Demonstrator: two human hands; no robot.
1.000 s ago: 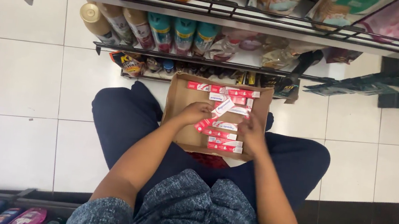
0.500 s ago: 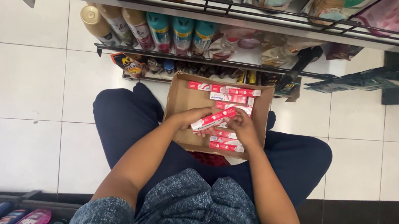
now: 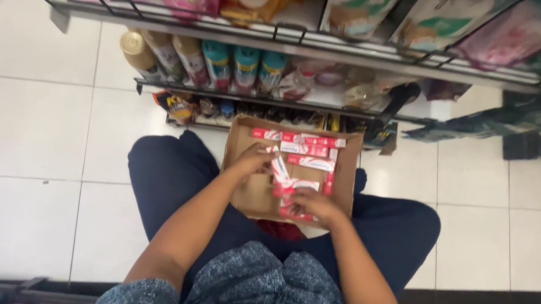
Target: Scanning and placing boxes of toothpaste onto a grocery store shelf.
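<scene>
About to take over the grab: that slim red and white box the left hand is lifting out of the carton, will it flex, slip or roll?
The slim box looks like a rigid, flat-sided pack, so probably stiff and unlikely to roll. The left hand lifts it tilted by the fingers alone, suggesting it is light. Its surface seems smooth, so possibly a bit slippery.

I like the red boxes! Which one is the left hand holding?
The tilted red box in the middle of the carton, pinched by the left hand. The others lie flat in rows.
</scene>
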